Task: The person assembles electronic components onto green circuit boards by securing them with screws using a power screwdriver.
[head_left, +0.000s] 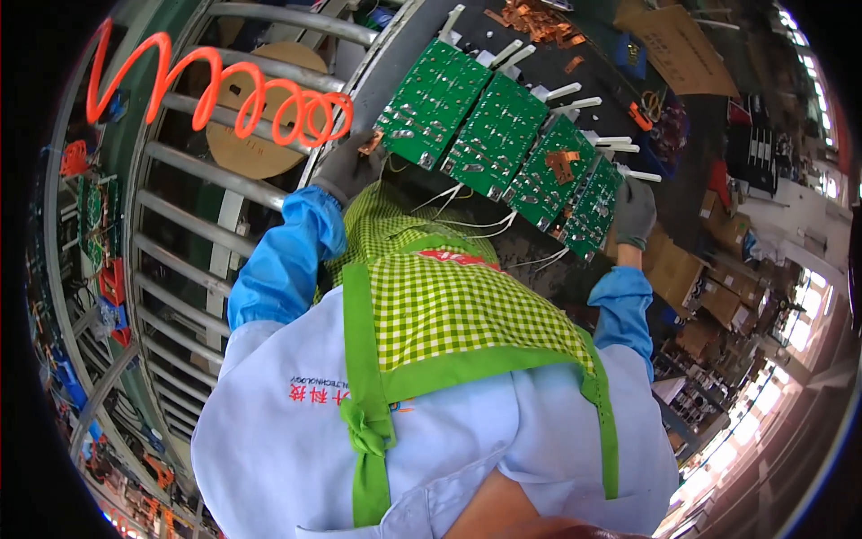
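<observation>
Several green circuit boards lie in a slanting row before me, with white plastic strips along their far edge and white wires on the near side. My left hand (346, 171), in a dark grey glove, is closed at the left end of the row, with a copper-coloured metal piece (370, 142) at its fingertips beside the leftmost circuit board (431, 103). At the other end my right hand (636, 214), gloved alike, is closed at the edge of the rightmost circuit board (591, 207); its fingertips are partly hidden. Another copper-coloured piece (563, 165) rests on the third circuit board (549, 184).
A pile of copper-coloured pieces (536, 22) lies on the dark work surface beyond the boards. To the left runs a metal roller conveyor (193, 234) with a round brown disc (242, 153); an orange coiled hose (215, 85) hangs over it. Cardboard (682, 49) sits far right.
</observation>
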Available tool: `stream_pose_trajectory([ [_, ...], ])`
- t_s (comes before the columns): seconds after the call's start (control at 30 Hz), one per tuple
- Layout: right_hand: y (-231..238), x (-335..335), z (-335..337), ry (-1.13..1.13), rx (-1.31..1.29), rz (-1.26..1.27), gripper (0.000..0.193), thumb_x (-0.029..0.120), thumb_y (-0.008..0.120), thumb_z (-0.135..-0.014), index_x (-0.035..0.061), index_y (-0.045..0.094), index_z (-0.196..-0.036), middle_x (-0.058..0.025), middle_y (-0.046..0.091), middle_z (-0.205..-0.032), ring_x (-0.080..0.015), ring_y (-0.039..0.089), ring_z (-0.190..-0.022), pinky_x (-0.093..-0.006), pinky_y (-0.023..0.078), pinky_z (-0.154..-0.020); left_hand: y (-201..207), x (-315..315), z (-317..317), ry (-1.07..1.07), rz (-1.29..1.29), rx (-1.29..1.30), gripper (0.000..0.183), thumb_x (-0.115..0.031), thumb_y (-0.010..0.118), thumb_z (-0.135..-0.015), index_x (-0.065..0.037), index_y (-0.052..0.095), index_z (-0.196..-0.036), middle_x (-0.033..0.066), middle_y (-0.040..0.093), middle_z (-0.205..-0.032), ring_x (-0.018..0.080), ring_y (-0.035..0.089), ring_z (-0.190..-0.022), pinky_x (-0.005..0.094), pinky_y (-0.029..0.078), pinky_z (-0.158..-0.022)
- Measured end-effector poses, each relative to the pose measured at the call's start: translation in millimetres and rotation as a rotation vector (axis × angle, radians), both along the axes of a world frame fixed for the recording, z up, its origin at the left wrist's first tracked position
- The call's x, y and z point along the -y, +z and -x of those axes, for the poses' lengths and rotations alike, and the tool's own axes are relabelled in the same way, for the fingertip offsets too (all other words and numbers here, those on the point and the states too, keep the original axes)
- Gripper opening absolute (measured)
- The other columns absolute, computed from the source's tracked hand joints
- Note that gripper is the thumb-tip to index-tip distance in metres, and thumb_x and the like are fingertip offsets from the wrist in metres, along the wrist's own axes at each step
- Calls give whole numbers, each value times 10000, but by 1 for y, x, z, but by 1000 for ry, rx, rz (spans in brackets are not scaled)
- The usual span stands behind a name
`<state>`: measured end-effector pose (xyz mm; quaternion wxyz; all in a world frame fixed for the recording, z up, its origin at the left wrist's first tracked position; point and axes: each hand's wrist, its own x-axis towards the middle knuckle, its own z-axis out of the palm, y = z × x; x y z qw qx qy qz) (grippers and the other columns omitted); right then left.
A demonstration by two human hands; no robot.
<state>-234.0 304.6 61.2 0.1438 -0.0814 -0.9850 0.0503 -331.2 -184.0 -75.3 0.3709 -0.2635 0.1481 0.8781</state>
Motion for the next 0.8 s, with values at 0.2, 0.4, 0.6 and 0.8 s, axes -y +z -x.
stream_pose_trajectory([
  [0.2,2,226,73,584,-45,401,176,151,646,-748,110,646,-919,-92,617,-913,-278,601,-793,-358,489,-696,27,-13,4,48,163,102,148,-149,565,-860,-15,533,-916,91,557,-752,133,570,-590,164,472,-430],
  [0.4,-64,307,114,843,3,421,124,162,628,-748,112,613,-861,-62,591,-868,-257,593,-763,-354,490,-641,5,-14,0,40,87,22,144,-154,595,-841,-35,566,-916,31,563,-724,101,569,-617,183,473,-481],
  [0.6,-76,319,115,926,38,342,137,189,610,-751,119,592,-867,-49,574,-883,-247,591,-741,-345,491,-620,-33,-8,-6,-35,303,-391,177,-233,542,-887,-74,532,-966,33,558,-815,85,547,-709,176,470,-543],
  [0.8,-69,313,120,1010,85,263,173,175,636,-750,118,622,-912,-63,590,-902,-258,594,-794,-346,495,-660,9,-16,-6,106,186,19,177,-247,489,-929,-86,506,-999,38,560,-820,137,574,-700,165,464,-468],
])
